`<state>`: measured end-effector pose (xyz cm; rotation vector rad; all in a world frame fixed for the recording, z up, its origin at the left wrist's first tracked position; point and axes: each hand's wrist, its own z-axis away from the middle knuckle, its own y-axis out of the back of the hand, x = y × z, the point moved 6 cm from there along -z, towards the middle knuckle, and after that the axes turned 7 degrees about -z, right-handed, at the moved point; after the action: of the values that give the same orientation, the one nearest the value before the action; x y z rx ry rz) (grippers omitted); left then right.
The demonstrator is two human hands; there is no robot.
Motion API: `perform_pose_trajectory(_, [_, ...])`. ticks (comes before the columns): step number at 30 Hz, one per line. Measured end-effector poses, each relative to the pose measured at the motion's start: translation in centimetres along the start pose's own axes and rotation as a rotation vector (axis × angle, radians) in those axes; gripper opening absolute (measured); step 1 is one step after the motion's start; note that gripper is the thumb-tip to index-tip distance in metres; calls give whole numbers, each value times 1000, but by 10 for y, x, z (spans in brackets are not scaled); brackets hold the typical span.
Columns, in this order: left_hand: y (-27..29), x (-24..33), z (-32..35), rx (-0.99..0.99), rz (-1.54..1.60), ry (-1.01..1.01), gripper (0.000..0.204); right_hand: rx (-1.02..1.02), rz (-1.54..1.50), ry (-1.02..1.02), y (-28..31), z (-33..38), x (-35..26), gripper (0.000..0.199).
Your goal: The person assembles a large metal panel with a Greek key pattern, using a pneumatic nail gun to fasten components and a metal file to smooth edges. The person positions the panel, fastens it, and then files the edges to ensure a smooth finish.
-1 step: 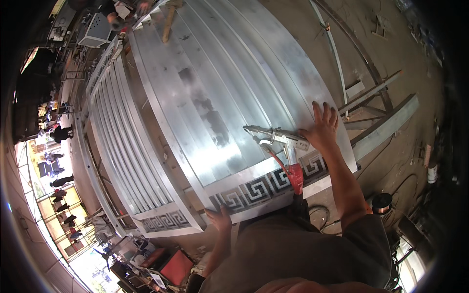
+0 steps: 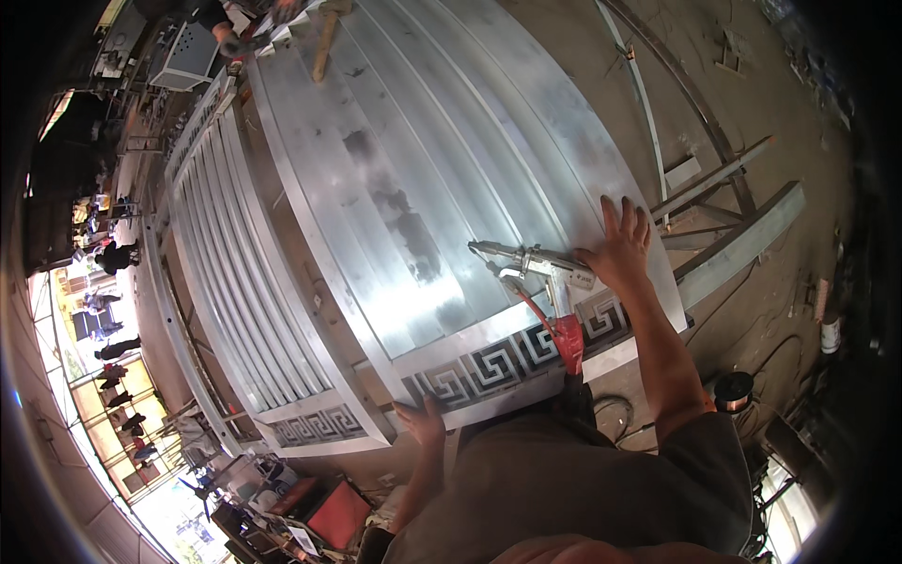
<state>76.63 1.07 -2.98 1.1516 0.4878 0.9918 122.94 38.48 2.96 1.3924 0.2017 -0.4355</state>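
A large silver metal panel (image 2: 423, 160) with long ribs spreads out before me, a dark meander pattern (image 2: 493, 369) running along its near end. My right hand (image 2: 622, 246) lies on the panel's right part, fingers spread, nothing held. At the near edge, left of the middle, my left hand (image 2: 423, 423) touches the frame with its fingers apart; its underside is hidden. Between my hands a silver metal tool with a red handle (image 2: 568, 343) lies across the panel; its exact kind I cannot make out. My right thumb is close to its silver end.
A narrower ribbed panel (image 2: 249, 273) lies to the left. At the far end a co-worker's gloved hand (image 2: 235, 45) is by the panel, near a wooden-handled hammer (image 2: 322, 56). Metal beams (image 2: 742, 240) and a wire spool (image 2: 734, 391) are at right, a red box (image 2: 336, 515) at lower left.
At the far end, the co-worker's hand and forearm have shifted slightly toward the panel's corner. My hands and the red-handled tool stay where they were.
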Motion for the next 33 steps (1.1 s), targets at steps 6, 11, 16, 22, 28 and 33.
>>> perform_pose_trajectory(6, [2, -4, -1, 63, 70, -68, 102, 198, -183, 196, 5, -7, 46, 75])
perform_pose_trajectory(11, [4, -4, -8, -11, 167, 10, 88, 367, -128, 0, -2, 11, 120, 51])
perform_pose_trajectory(16, [7, -3, -24, -50, 183, -41, 91, 319, -87, -144, -10, 21, 125, 47])
perform_pose_trajectory(22, [4, -7, -25, -27, 255, -54, 89, 309, -109, -199, -4, 19, 120, 47])
perform_pose_trajectory(28, [2, -10, -25, -13, 165, -6, 89, 383, -132, -171, -7, 20, 122, 50])
perform_pose_trajectory(33, [1, -8, -24, -6, 120, 11, 90, 392, -108, -173, -7, 20, 123, 49])
